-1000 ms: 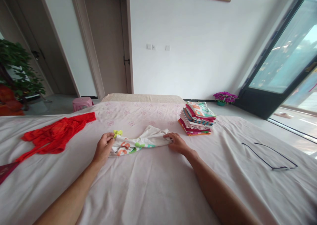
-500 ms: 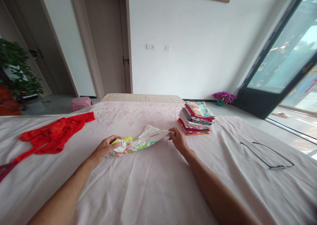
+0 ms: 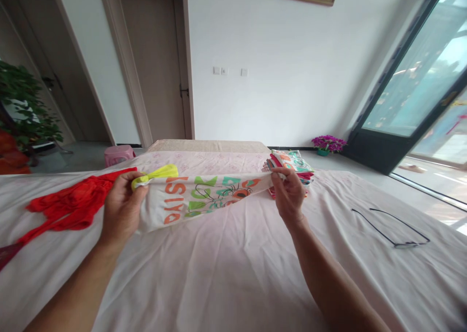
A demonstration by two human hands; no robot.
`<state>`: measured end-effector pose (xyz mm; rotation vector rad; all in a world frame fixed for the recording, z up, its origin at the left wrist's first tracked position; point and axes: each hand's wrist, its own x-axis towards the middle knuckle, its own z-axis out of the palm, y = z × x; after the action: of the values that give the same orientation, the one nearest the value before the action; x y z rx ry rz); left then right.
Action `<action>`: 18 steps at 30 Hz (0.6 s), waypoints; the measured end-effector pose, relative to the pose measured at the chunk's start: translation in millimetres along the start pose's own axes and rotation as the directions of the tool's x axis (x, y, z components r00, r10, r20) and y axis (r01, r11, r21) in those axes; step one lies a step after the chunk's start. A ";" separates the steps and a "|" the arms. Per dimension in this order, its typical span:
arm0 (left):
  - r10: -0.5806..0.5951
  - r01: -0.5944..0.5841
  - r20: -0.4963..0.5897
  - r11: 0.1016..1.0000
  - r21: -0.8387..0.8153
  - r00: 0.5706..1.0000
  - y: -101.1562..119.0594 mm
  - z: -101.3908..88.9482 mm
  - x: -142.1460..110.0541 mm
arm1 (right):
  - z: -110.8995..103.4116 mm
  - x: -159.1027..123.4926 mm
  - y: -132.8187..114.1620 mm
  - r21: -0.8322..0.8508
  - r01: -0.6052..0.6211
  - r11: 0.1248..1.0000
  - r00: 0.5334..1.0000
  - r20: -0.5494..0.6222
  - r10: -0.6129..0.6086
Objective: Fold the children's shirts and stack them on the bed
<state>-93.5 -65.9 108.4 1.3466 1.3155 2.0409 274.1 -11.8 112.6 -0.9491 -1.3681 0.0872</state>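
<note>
A white printed garment with a yellow band at one end is stretched between my two hands, lifted a little over the bedsheet. My left hand pinches its yellow-edged end, fingers closed. At the other end, my right hand grips the white cloth between thumb and fingers. Orange and green letters and a cartoon print face me. Behind my right hand stands a stack of folded clothes, partly hidden by that hand. Whether the garment is a top or trousers I cannot make out.
A crumpled red garment lies to the left on the sheet. Eyeglasses rest unfolded on the right. Beyond the bed are a pink stool, a pot of purple flowers and a glass door.
Both hands have risen and spread apart, the left one moving leftward. The garment, bunched low on the sheet before, is now pulled taut with its print showing.
</note>
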 end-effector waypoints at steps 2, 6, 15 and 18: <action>0.024 -0.026 -0.034 0.998 -0.053 0.999 28.0 0.6 -1.4 | -9.3 8.4 -19.5 0.008 0.046 0.999 0.992 -0.120 -0.044; 0.113 -0.114 -0.070 0.993 -0.007 0.991 56.2 2.0 -0.5 | -14.7 22.8 -36.0 -0.049 0.080 0.996 0.980 -0.177 -0.087; 0.077 -0.087 0.040 0.876 0.474 0.996 -40.6 17.8 48.0 | 53.4 61.7 46.2 -0.367 0.013 0.930 0.954 0.283 0.099; 0.051 -0.098 0.091 0.756 0.647 0.995 -83.7 31.9 64.2 | 88.2 60.7 81.1 -0.466 -0.053 0.883 0.888 0.383 0.255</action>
<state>-112.1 37.3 74.4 1.7458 2.0915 1.5990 252.2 120.3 102.2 -1.4964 -1.7640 0.1186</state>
